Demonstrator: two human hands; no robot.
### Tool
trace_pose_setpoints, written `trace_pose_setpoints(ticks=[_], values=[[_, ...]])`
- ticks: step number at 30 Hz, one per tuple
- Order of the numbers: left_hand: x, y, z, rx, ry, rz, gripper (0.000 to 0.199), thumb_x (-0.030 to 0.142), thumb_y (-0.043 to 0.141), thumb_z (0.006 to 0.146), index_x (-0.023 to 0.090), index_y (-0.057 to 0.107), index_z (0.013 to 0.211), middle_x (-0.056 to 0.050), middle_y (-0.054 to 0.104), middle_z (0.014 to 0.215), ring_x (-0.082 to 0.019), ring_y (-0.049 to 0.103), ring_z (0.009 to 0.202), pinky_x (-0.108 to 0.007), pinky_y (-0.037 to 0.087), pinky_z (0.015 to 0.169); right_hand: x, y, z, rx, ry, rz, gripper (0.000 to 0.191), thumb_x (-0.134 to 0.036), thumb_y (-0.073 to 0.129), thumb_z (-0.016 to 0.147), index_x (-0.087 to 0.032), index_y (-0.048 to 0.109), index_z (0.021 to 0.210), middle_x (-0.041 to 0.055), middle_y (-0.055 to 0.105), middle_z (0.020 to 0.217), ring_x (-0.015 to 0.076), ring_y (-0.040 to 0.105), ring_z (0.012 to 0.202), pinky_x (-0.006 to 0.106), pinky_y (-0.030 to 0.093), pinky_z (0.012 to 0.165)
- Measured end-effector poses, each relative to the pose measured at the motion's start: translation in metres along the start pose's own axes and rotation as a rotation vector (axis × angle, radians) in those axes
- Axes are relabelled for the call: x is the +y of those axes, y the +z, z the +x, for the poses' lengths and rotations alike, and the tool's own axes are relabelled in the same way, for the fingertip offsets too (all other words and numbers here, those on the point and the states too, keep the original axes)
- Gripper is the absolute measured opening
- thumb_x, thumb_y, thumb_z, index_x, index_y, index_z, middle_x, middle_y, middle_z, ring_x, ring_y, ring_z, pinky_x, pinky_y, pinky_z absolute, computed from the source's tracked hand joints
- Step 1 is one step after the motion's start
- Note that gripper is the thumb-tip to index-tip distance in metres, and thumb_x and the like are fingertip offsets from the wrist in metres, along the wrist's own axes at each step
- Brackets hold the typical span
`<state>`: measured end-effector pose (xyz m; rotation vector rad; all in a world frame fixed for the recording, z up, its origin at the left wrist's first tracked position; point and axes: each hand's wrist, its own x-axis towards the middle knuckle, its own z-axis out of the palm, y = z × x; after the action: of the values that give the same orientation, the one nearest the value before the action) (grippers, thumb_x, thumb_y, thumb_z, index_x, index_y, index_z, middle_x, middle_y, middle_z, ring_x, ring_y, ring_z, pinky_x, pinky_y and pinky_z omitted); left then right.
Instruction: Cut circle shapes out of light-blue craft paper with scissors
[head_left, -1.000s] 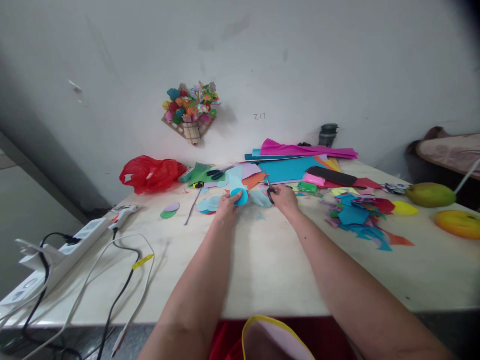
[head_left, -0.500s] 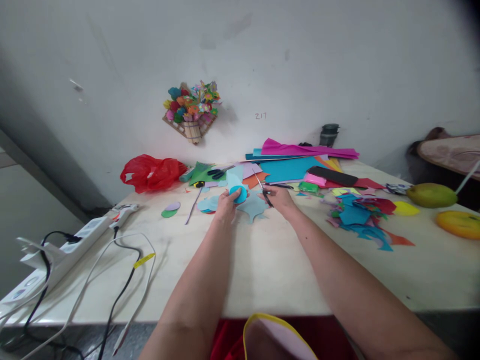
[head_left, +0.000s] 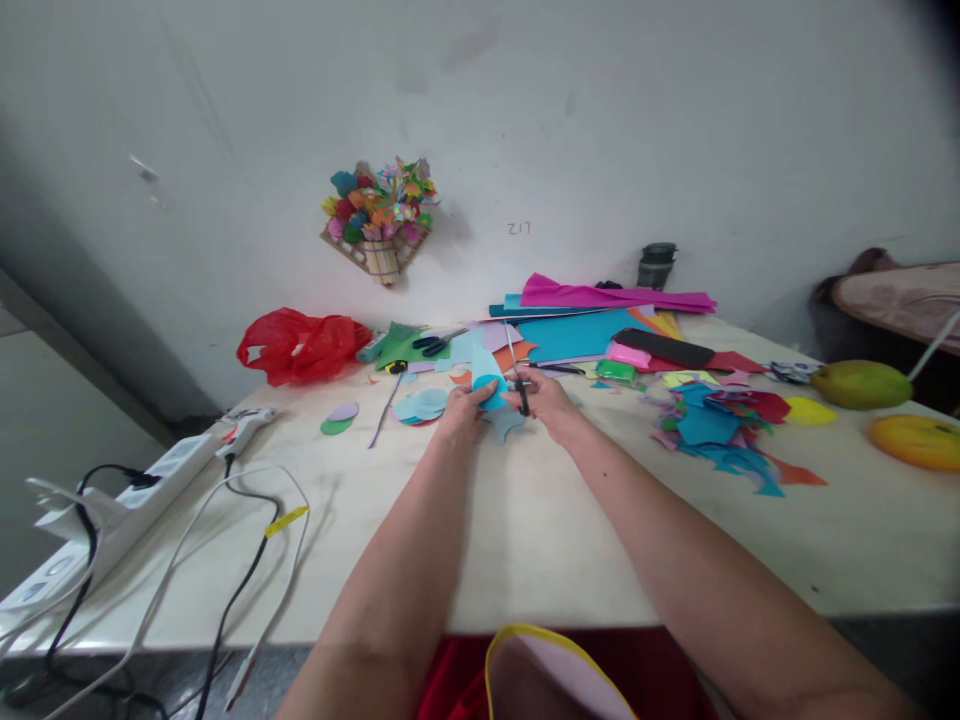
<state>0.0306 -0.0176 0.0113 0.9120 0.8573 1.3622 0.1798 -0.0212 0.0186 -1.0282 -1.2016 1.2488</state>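
My left hand [head_left: 463, 408] pinches a bright blue paper circle [head_left: 490, 391] together with a strip of pale blue paper [head_left: 486, 362] that reaches out beyond it. Close by on the right, my right hand [head_left: 546, 398] grips a pair of scissors [head_left: 518, 375], blades pointing away from me and beside the paper's right edge. Whether the blades touch the paper I cannot tell. Under the hands lies a pale blue offcut [head_left: 504, 426] with curved edges. Left of my left hand rests a pile of pale blue paper circles [head_left: 421, 405].
Paper scraps [head_left: 709, 425] are heaped on the right, near a green mango-like fruit [head_left: 861, 385]. Coloured sheets [head_left: 585, 335] lie at the back. A red plastic bag [head_left: 300, 345], dark-handled scissors [head_left: 435, 343] and a power strip [head_left: 142, 490] with cables are on the left.
The scissors in my right hand have moved left to the paper and point more straight ahead. My left hand has shifted slightly right with the blue circle. The two hands are closer together.
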Motion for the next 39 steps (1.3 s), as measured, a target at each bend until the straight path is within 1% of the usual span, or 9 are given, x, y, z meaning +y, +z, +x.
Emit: trace_pose_setpoints(ticks=[3,6,12,20,26,32,36,39], values=[[-0.004,0.001,0.002,0.006,-0.017,-0.003,0.034,0.027,0.095,0.051,0.013,0.070,0.069,-0.003,0.069,0.063,-0.014,0.061,0.054,-0.028,0.049,0.059,0.000,0.006,-0.001,0.040,0.018,0.015,0.039,-0.018,0.081,0.054,-0.018,0.065,0.089,-0.0057,0.060,0.056,0.0127,0.056,0.052,0.024,0.043,0.051],[-0.009,-0.001,0.007,-0.002,-0.012,-0.023,0.033,0.026,0.094,0.052,0.012,0.071,0.071,-0.005,0.070,0.066,-0.015,0.062,0.056,-0.029,0.050,0.061,0.001,0.009,0.000,0.072,0.021,0.027,0.033,-0.012,0.076,0.056,-0.018,0.064,0.086,-0.0067,0.058,0.053,0.0126,0.056,0.049,0.025,0.045,0.053],[-0.013,-0.002,0.011,0.039,-0.037,-0.091,0.027,0.020,0.091,0.057,0.013,0.070,0.074,-0.004,0.071,0.069,-0.015,0.062,0.057,-0.029,0.051,0.062,0.002,0.010,0.003,0.131,0.004,0.031,0.035,-0.006,0.072,0.056,-0.019,0.065,0.087,-0.0070,0.061,0.056,0.0118,0.056,0.050,0.024,0.047,0.052],[-0.010,-0.001,0.008,-0.007,-0.073,-0.129,0.025,0.018,0.090,0.060,0.013,0.069,0.074,-0.004,0.071,0.070,-0.015,0.063,0.059,-0.028,0.054,0.063,0.001,0.009,0.000,0.107,-0.042,0.009,0.037,-0.008,0.074,0.052,-0.020,0.063,0.086,-0.0091,0.058,0.052,0.0112,0.054,0.050,0.024,0.045,0.052],[-0.010,0.000,0.006,0.007,-0.049,-0.086,0.029,0.021,0.093,0.055,0.013,0.069,0.070,-0.002,0.069,0.065,-0.013,0.060,0.054,-0.026,0.050,0.057,0.000,0.008,-0.001,0.101,-0.037,0.000,0.038,-0.008,0.072,0.052,-0.019,0.063,0.087,-0.0087,0.058,0.051,0.0111,0.053,0.049,0.023,0.043,0.051],[-0.008,-0.001,0.004,0.014,-0.017,-0.053,0.035,0.025,0.095,0.051,0.013,0.070,0.071,-0.003,0.069,0.065,-0.015,0.061,0.056,-0.029,0.051,0.060,0.002,0.006,0.002,0.093,-0.029,-0.014,0.038,-0.009,0.072,0.053,-0.019,0.064,0.088,-0.0082,0.058,0.050,0.0126,0.054,0.049,0.025,0.045,0.051],[-0.006,-0.005,0.005,0.064,0.001,-0.053,0.031,0.024,0.094,0.053,0.012,0.071,0.071,-0.004,0.071,0.068,-0.014,0.063,0.059,-0.028,0.052,0.064,-0.001,0.002,0.000,0.045,0.004,-0.022,0.036,-0.014,0.081,0.055,-0.019,0.064,0.086,-0.0070,0.060,0.051,0.0122,0.053,0.047,0.024,0.045,0.048],[-0.005,-0.008,0.008,0.116,-0.003,-0.049,0.025,0.021,0.090,0.059,0.013,0.073,0.075,-0.004,0.072,0.069,-0.014,0.064,0.061,-0.026,0.051,0.064,-0.005,-0.003,-0.002,-0.007,0.037,-0.070,0.031,-0.024,0.086,0.059,-0.019,0.064,0.080,-0.0053,0.059,0.049,0.0110,0.051,0.045,0.022,0.041,0.044]])
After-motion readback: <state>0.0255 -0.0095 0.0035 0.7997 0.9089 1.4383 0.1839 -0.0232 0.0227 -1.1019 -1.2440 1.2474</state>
